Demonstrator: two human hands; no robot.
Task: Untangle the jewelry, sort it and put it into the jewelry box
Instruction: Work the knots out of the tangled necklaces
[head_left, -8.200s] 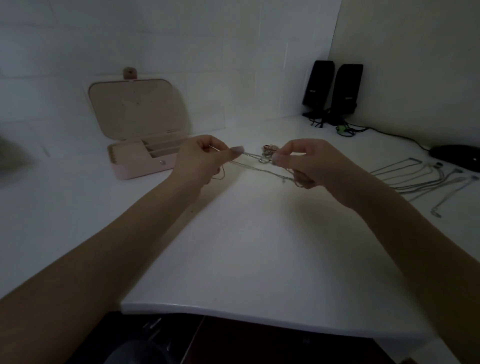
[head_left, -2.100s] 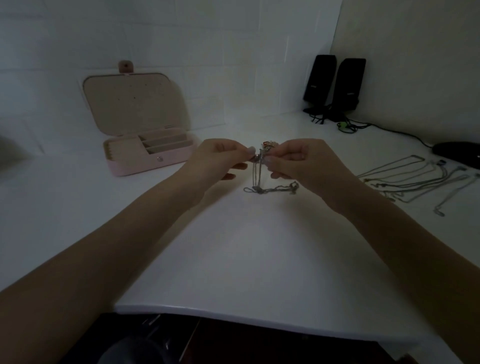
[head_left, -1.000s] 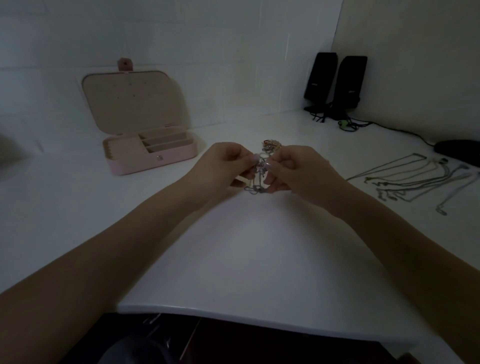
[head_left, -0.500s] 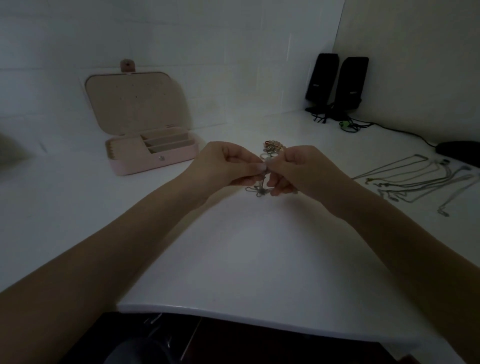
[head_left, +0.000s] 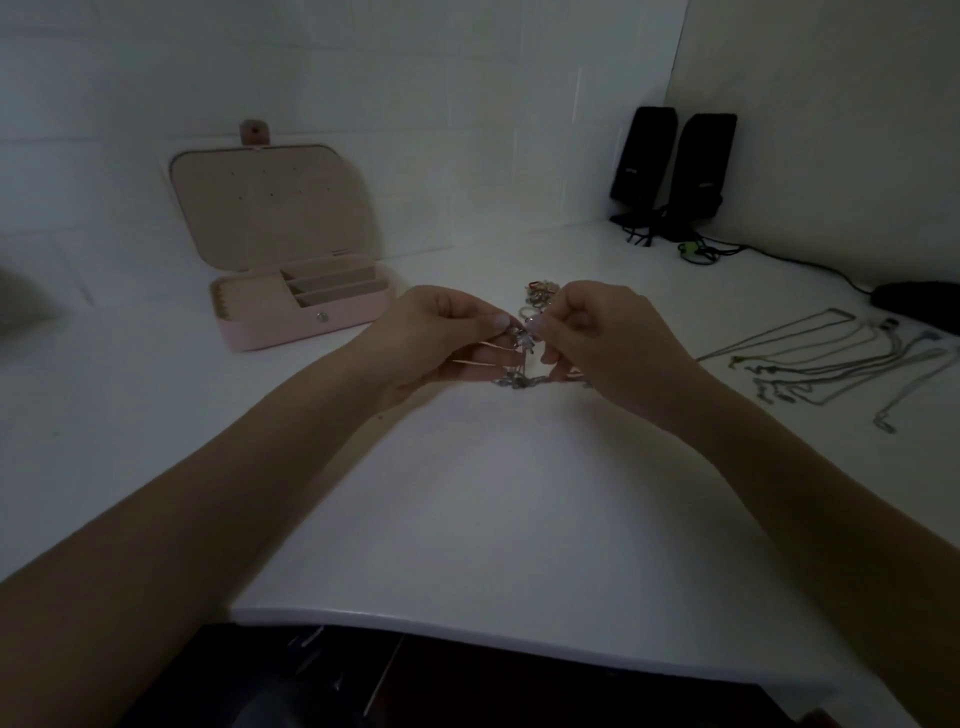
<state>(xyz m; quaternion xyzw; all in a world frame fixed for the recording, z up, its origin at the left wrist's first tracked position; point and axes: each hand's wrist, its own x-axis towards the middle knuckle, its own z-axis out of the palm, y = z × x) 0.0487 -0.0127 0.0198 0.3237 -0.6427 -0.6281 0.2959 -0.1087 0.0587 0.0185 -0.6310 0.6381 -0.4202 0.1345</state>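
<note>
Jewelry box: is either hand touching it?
Apart. The head view shows bare table between the jewelry box and the left hand; right hand lies farther.

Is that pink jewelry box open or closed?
Open. The jewelry box has its lid raised upright against the wall, so its inner compartments show.

The table (head_left: 467, 493) is white, smooth and a bit shiny. The jewelry box (head_left: 306, 312), far on the left, looks like soft matt pink leather outside, with a pale cloth-like lining and a small shiny metal snap. The tangled chain (head_left: 522, 364) between the hands is thin shiny metal. The chains (head_left: 841, 358) on the right are silvery metal too. The two speakers (head_left: 672, 166), far right, are black plastic.
</note>
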